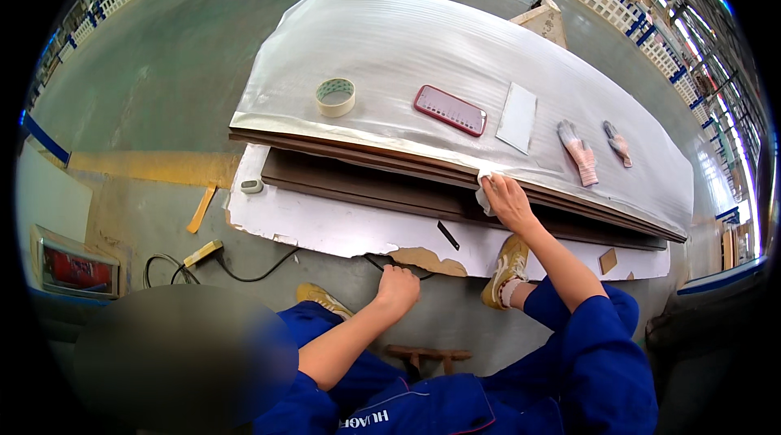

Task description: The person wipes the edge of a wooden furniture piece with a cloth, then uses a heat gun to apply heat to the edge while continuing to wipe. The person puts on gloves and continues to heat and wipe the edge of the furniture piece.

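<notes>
The left hand (399, 293) is held in front of the stack, fingers curled; whether anything is gripped cannot be told. At far left, red contents (81, 272) are shown through the window of a framed box (38, 264). In the right hand (508, 201), a white wad (486, 197) is pinched at the front edge of the brown stack (358, 194). Its top is covered by film (366, 36), its front edges bare; how much is finished cannot be judged.
</notes>
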`<state>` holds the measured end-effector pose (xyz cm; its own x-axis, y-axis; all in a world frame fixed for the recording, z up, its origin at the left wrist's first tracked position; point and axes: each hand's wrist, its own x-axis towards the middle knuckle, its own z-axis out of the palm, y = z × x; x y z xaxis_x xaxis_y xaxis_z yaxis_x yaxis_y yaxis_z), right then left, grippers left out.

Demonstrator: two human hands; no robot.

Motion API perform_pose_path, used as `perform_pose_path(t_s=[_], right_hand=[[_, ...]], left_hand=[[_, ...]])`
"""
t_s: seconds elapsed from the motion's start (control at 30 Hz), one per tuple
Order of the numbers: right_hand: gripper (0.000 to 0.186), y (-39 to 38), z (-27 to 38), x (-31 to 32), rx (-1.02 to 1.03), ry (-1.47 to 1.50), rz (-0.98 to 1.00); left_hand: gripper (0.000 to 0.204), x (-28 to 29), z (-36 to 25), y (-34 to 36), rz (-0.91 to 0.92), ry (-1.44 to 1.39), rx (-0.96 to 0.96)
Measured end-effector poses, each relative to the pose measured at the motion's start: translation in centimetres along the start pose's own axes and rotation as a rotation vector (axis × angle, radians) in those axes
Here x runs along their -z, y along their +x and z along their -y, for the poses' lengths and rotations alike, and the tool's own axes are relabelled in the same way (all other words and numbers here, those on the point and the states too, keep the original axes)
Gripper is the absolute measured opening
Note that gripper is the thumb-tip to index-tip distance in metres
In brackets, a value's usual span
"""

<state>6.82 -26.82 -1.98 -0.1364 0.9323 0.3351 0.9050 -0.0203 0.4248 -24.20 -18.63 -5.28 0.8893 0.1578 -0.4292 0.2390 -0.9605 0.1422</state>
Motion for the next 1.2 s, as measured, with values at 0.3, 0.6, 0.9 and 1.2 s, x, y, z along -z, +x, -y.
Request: perform_pose_path(t_s=[0.3, 0.6, 0.9, 1.2], right_hand=[[0.043, 2.4, -0.9, 1.3, 0.206, -0.067, 0.089], [0.041, 8.1, 4.4, 0.5, 0.124, 0.002, 0.037], [0.041, 13.0, 8.4, -0.1, 0.107, 0.024, 0.004], [0.039, 18.5, 12.4, -0.8, 0.092, 0.038, -0.043]], left_hand=[[0.055, -0.1, 0.7, -0.6, -0.068, -0.027, 0.029], [0.059, 0.4, 1.1, -1.3, -0.075, -0.094, -0.013], [0.054, 1.0, 1.6, -2.4, -0.123, -0.151, 0.033], [0.053, 1.6, 1.4, -2.2, -0.081, -0.181, 0.053]])
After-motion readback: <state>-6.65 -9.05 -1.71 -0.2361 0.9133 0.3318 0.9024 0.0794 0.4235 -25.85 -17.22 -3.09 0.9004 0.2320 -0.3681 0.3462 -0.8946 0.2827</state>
